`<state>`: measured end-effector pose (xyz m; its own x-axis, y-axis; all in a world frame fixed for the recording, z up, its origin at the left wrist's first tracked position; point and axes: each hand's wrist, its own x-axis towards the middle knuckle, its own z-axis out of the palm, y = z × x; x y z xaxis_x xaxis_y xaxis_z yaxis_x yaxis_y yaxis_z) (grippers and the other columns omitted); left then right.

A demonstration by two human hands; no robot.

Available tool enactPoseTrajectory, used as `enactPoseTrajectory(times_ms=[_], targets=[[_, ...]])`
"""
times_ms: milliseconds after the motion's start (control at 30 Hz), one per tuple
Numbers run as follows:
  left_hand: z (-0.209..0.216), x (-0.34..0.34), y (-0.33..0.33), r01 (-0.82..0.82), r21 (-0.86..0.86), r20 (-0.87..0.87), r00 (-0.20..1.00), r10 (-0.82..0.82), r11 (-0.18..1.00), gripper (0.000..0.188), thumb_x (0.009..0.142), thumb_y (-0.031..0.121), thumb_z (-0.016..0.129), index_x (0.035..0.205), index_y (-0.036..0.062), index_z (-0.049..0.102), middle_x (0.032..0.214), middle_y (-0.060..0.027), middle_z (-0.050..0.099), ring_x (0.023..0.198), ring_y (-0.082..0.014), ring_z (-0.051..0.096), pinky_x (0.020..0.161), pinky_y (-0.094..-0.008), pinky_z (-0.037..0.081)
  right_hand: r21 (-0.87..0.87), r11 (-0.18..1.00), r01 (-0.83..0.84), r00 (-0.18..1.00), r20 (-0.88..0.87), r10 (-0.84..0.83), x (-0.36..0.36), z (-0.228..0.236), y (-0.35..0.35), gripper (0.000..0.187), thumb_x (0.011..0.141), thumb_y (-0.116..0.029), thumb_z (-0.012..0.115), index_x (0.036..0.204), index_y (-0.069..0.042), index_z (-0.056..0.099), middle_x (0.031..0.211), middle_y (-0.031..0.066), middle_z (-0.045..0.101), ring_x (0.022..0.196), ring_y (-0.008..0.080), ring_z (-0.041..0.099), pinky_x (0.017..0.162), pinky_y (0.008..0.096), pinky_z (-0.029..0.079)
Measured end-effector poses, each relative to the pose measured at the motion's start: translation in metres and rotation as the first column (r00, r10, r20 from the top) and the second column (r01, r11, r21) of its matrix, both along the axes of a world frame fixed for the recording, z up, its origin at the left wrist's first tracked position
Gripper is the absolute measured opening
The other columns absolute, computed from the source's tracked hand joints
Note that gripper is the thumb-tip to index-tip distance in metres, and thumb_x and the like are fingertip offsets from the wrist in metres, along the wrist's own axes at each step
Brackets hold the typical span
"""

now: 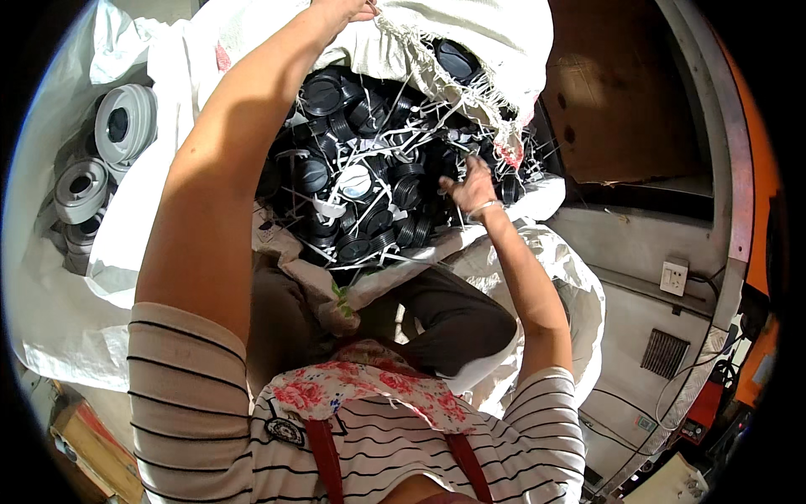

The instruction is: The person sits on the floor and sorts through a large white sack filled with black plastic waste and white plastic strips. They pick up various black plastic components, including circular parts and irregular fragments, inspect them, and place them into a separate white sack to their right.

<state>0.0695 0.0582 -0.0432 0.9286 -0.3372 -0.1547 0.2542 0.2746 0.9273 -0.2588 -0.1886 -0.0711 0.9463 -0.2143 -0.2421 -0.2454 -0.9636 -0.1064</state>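
A big white woven sack [470,34] lies open in front of me, full of black round plastic caps [369,168] mixed with white plastic strips. My left hand [348,8] is raised to the top of the picture and grips the frayed upper edge of the sack, holding it up. My right hand [472,186] reaches into the pile at its right side, its fingers down among the black caps and white strips. Whether those fingers hold a cap is hidden.
Another white sack [50,277] at the left holds several grey round ribbed parts [124,122]. A grey metal machine housing [646,244] with a wall socket [673,277] and a vent stands at the right. A cardboard box [92,454] sits at lower left.
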Motion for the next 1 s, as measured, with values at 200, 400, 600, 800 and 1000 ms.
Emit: enactPoseTrajectory(times_ms=[200, 400, 600, 800, 1000], targets=[[0.009, -0.009, -0.027, -0.107, -0.001, -0.016, 0.994, 0.107, 0.994, 0.014, 0.081, -0.003, 0.046, 0.08, -0.0106, 0.058, 0.071, -0.0229, 0.06, 0.049, -0.0293, 0.059, 0.04, -0.036, 0.05, 0.356, 0.925, 0.131, 0.991, -0.016, -0.134, 0.066, -0.055, -0.076, 0.071, 0.072, -0.053, 0.066, 0.123, -0.007, 0.053, 0.125, 0.0142, 0.054, 0.115, 0.0294, 0.049, 0.098, 0.0386, 0.037], [0.022, -0.01, -0.02, -0.021, 0.103, -0.057, 0.998, 0.027, 0.994, 0.019, 0.084, 0.0, 0.041, 0.086, -0.0096, 0.057, 0.075, -0.024, 0.06, 0.057, -0.0301, 0.061, 0.043, -0.0353, 0.053, 0.182, 0.977, 0.111, 0.977, 0.162, -0.141, 0.109, -0.065, -0.036, 0.053, 0.082, -0.051, 0.053, 0.123, -0.017, 0.054, 0.128, 0.0053, 0.053, 0.117, 0.0248, 0.048, 0.099, 0.0381, 0.037], [0.039, -0.028, -0.015, -0.013, 0.136, -0.013, 1.0, 0.015, 0.991, 0.015, 0.08, -0.004, 0.045, 0.088, -0.0098, 0.057, 0.075, -0.0207, 0.061, 0.061, -0.028, 0.063, 0.05, -0.0353, 0.056, -0.041, 0.956, 0.29, 0.957, 0.022, -0.289, 0.12, -0.08, -0.042, 0.049, 0.083, -0.05, 0.049, 0.119, -0.018, 0.056, 0.122, 0.0055, 0.056, 0.114, 0.0244, 0.051, 0.096, 0.0382, 0.039], [0.018, -0.016, -0.008, 0.181, 0.095, 0.109, 0.976, -0.191, 0.979, 0.015, 0.078, -0.003, 0.048, 0.084, -0.0092, 0.06, 0.077, -0.0223, 0.062, 0.065, -0.0287, 0.065, 0.053, -0.036, 0.056, -0.041, 0.976, 0.216, 0.976, 0.034, -0.215, 0.128, -0.082, -0.028, 0.045, 0.083, -0.046, 0.05, 0.115, -0.016, 0.058, 0.118, 0.0075, 0.057, 0.11, 0.025, 0.053, 0.092, 0.0379, 0.04], [0.041, -0.028, -0.021, 0.11, 0.21, 0.009, 0.993, -0.114, 0.972, 0.013, 0.078, -0.003, 0.049, 0.077, -0.0079, 0.061, 0.073, -0.0209, 0.062, 0.064, -0.0272, 0.065, 0.054, -0.0344, 0.057, -0.048, 0.971, 0.233, 0.972, 0.035, -0.232, 0.119, -0.086, -0.03, 0.04, 0.083, -0.042, 0.05, 0.111, -0.014, 0.059, 0.113, 0.0095, 0.059, 0.106, 0.0255, 0.055, 0.089, 0.0377, 0.042]])
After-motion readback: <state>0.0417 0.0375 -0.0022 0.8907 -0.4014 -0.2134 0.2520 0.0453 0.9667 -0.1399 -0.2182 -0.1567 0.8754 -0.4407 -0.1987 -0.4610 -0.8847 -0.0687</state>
